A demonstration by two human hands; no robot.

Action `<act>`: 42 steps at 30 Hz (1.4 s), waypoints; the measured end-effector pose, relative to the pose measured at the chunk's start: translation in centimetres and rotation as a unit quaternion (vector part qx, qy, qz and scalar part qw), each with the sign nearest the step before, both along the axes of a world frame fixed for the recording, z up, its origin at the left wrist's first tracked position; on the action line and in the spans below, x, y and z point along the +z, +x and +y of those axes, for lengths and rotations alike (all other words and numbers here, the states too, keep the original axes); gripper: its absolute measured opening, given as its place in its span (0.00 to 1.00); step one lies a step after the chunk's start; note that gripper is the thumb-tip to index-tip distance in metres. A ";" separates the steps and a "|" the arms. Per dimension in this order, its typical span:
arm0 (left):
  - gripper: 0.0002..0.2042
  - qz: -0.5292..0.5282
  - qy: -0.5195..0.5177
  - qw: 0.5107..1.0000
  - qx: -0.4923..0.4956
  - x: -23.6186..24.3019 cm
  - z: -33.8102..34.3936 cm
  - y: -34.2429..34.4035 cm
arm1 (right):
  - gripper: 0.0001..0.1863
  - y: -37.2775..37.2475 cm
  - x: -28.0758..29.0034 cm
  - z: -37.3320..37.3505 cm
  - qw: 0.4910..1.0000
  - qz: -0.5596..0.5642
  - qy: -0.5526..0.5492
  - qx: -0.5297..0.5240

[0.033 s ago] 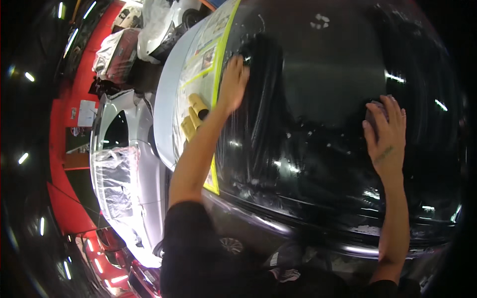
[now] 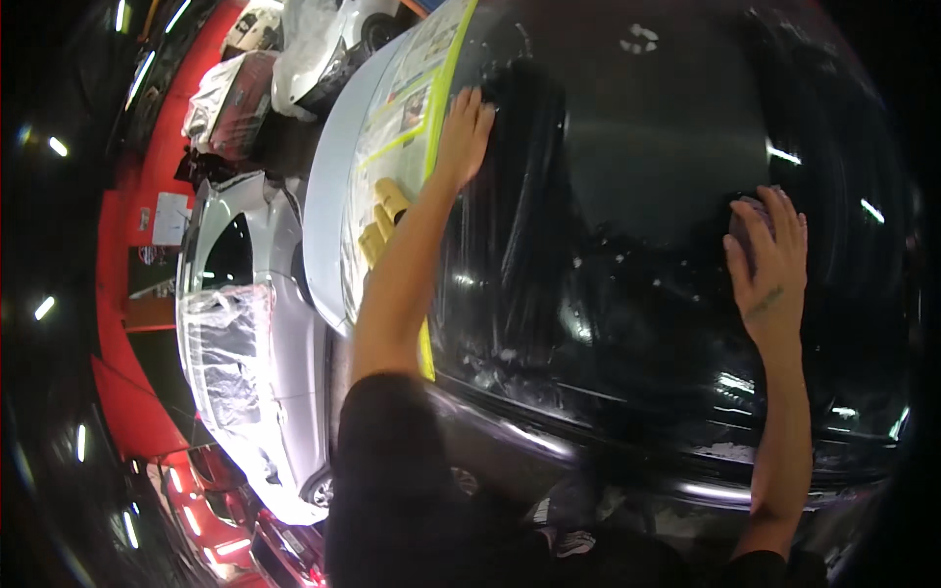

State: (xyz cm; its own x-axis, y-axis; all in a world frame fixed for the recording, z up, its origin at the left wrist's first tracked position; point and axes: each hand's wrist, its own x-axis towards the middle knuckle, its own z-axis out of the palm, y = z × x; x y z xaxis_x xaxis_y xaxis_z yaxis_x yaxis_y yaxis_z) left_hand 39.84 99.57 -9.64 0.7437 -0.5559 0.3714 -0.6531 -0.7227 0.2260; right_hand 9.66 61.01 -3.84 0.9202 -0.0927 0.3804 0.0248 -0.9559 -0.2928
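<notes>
A glossy black car panel (image 2: 637, 167) fills the middle of the view, streaked with whitish wet residue. My left hand (image 2: 466, 132) lies flat on its left edge, fingers apart, holding nothing, right beside a strip of yellow masking tape (image 2: 446, 88). My right hand (image 2: 769, 260) presses a small dark purple pad (image 2: 745, 218) against the panel at the right, fingers spread over it. Left of the tape, masking paper (image 2: 397, 127) covers the pale neighbouring panel, and two yellow blocks (image 2: 384, 214) rest on it by my left forearm.
A silver car (image 2: 245, 323) wrapped in clear plastic sheet stands to the left on a red floor (image 2: 127, 392). More covered vehicles (image 2: 294, 49) sit at the top left. My shoes (image 2: 564, 539) show below the panel's front edge.
</notes>
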 end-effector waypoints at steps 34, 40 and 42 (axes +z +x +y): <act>0.16 -0.091 0.136 0.986 -0.037 -2.3 -2.3 17.9 | 0.19 0.9 1.0 -0.9 0.999 0.042 -0.013 -0.023; 0.30 0.155 -0.036 0.987 0.018 -1.1 -1.3 -0.2 | 0.18 -0.3 0.9 -1.6 0.997 0.057 -0.002 -0.052; 0.31 0.180 0.012 0.984 0.008 0.1 1.1 -9.1 | 0.18 -0.7 0.9 -1.8 0.994 0.071 -0.003 -0.082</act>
